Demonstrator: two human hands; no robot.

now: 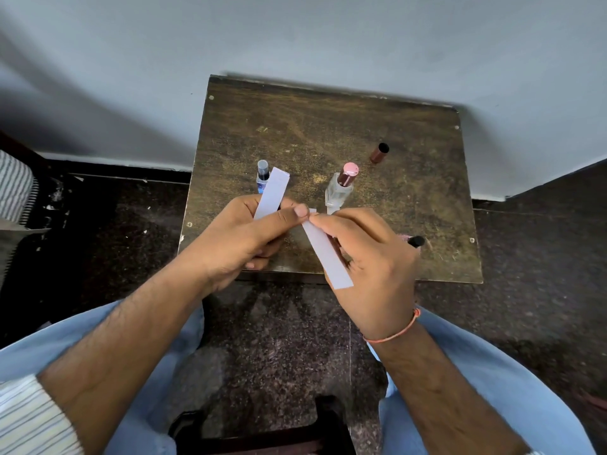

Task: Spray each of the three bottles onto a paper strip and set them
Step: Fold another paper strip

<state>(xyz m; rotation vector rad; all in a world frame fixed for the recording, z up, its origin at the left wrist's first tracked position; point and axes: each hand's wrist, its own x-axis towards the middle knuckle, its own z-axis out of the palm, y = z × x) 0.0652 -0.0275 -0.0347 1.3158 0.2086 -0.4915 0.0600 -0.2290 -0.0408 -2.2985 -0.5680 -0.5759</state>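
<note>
Above the small wooden table [410, 192], the left hand [243, 234] grips spare paper strips [272, 193], while the right hand [368, 257] pinches one strip [325, 254] away, probably for spraying; two bottles, blue-capped [262, 178] and pink-topped [341, 187], stand behind.

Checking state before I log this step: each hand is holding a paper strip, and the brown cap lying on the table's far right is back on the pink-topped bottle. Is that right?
Not quite. In the head view the brown cap lies loose on the table, apart from the pink-topped bottle. The rest holds: left hand and right hand each hold a paper strip.
</note>
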